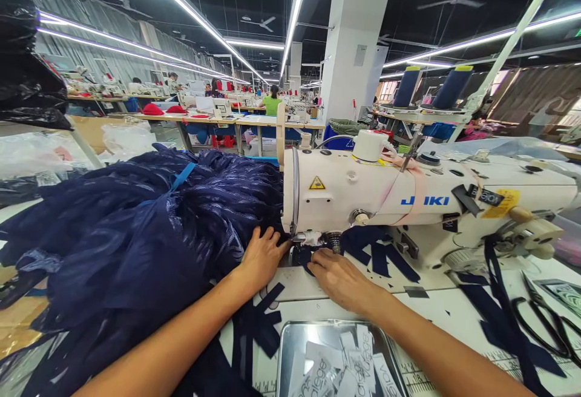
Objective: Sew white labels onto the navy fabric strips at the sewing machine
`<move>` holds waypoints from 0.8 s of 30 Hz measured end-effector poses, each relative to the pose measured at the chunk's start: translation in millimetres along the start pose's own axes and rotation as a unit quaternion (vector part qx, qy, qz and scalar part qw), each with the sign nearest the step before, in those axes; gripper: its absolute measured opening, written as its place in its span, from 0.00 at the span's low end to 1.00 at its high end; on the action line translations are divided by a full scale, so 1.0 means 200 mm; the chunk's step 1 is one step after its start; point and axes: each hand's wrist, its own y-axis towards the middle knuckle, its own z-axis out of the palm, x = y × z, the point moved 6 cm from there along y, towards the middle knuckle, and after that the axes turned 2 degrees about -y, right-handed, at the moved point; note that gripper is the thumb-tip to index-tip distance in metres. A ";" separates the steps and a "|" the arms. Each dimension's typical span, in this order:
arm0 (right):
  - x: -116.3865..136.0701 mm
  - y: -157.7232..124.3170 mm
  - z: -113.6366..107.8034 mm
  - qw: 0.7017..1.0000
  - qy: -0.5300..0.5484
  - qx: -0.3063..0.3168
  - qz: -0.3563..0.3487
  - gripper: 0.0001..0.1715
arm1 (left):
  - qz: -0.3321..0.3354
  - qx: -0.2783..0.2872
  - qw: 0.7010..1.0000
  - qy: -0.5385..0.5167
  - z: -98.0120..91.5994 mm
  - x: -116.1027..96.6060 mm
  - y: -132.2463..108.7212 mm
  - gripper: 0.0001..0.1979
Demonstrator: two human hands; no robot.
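My left hand (263, 258) lies with its fingers spread at the edge of a large heap of navy fabric (136, 252), just left of the needle area. My right hand (338, 277) is closed, fingertips pressed together on a small navy fabric piece (305, 255) by the presser foot. Both hands are under the head of a white sewing machine (331, 188). The needle tip and the right fingertips' exact hold are partly hidden. In front of my hands, a metal tray (282, 348) holds printed white labels (318, 370).
Navy strips (381, 258) lie under the machine arm, more strips (267, 324) left of the tray. Black scissors (540, 318) rest at the right. Two navy thread cones (406, 88) stand behind the machine. A blue tie (183, 176) binds the heap. A person (272, 103) sits farther back.
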 end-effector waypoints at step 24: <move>0.03 0.06 0.03 0.997 -0.035 0.014 0.062 0.08 | -0.010 -0.008 1.000 -0.028 0.01 0.02 0.06 0.14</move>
